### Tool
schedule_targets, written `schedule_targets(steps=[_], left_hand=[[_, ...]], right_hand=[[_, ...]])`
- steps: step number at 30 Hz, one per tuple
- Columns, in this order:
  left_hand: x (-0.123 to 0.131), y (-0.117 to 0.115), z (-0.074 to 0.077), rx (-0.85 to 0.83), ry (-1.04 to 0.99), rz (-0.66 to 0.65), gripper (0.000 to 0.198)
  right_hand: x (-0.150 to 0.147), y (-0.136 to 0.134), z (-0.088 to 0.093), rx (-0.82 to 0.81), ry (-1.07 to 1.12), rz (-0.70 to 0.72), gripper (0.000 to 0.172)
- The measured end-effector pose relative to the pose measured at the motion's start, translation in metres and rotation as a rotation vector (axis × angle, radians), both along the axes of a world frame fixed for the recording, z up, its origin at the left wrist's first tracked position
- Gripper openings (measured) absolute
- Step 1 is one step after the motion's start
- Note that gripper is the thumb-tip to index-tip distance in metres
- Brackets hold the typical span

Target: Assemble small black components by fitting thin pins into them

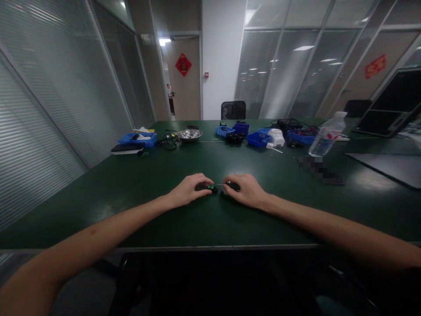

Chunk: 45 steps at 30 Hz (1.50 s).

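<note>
My left hand point(189, 189) rests at the middle of the dark green table, its thumb and fingers pinching a small black object with green parts point(212, 189). Its exact kind is too small to make out. Facing it, my right hand point(247, 189) is closed around the dark handle of a screwdriver point(234, 186). The thin metal shaft points left, toward the small black and green object. Whether its tip touches that object I cannot tell.
Blue trays point(258, 139), a round metal dish point(190, 134) and black cables point(169, 140) lie toward the far side. A plastic bottle point(327, 135) stands on the right, near a dark pixelated item point(322, 171) and a grey flat panel point(391, 166). A black notebook point(127, 149) lies left.
</note>
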<state>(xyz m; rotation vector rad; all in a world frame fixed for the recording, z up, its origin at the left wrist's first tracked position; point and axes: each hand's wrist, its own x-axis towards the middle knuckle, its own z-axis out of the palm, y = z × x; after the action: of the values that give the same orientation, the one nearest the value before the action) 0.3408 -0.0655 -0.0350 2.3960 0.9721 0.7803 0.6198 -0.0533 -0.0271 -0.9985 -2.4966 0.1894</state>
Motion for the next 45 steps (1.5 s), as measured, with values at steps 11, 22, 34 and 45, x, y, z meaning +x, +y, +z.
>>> schedule_targets(steps=[11,22,34,45], left_hand=[[-0.001,0.001,-0.002,0.007,-0.023,-0.003,0.022],[0.0,0.001,-0.002,-0.036,-0.029,-0.059,0.025],[0.006,-0.004,0.004,-0.007,0.001,-0.109,0.022],[0.009,-0.003,-0.001,-0.048,-0.002,-0.012,0.041]], right_hand=[[0.001,-0.001,-0.002,0.078,-0.035,0.111,0.026],[0.004,-0.006,-0.001,0.208,-0.166,0.168,0.037],[0.004,-0.006,-0.005,0.262,-0.194,0.206,0.041],[0.001,-0.003,-0.007,0.206,-0.145,0.075,0.037]])
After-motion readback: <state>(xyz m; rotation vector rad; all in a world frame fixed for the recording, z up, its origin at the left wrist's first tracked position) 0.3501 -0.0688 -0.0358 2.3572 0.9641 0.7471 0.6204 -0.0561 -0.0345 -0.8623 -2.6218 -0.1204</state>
